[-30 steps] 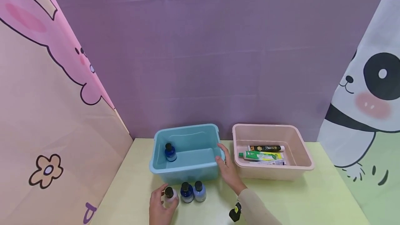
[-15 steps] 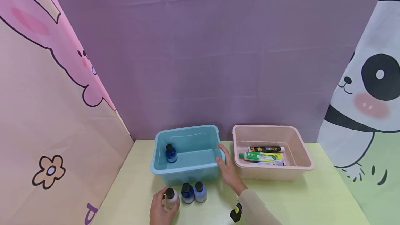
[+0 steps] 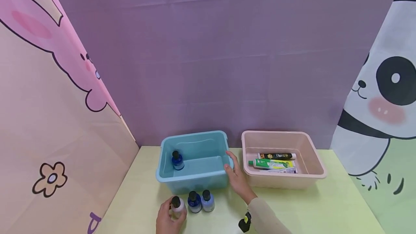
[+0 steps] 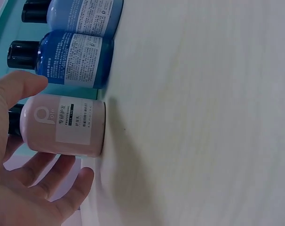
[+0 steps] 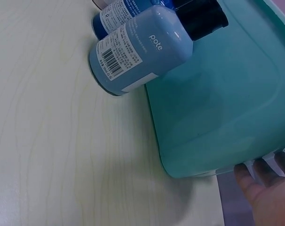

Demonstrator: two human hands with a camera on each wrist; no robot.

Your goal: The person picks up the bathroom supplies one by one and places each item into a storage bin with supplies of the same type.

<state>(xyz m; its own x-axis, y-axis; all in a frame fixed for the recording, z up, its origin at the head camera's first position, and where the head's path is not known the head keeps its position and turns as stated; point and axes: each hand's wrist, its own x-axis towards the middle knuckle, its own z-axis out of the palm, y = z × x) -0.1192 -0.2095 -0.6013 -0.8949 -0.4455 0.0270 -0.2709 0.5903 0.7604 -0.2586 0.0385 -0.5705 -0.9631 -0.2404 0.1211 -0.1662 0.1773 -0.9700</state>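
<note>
My left hand (image 3: 167,220) is curled round a pink bottle (image 4: 43,129) with a black cap, its thumb on one side and fingers on the other. The bottle stands on the table, its label facing the left wrist camera. Just right of it are a dark blue bottle (image 3: 194,203) and a light blue bottle (image 3: 208,203), both upright and black-capped. Behind them sits a blue bin (image 3: 195,183); my right hand (image 3: 239,184) grips its right end at the rim. Inside the bin, on the left, stands another dark blue bottle (image 3: 177,161).
A pink bin (image 3: 281,180) is to the right of the blue one. It holds several tubes, among them a black tube (image 3: 277,156) and a green tube (image 3: 272,164). Printed cloth hangs at both sides, and a purple cloth (image 3: 208,64) at the back of the pale table (image 3: 325,208).
The left hand's fingers have drawn slightly closer round the pink bottle. My right hand keeps its place on the blue bin.
</note>
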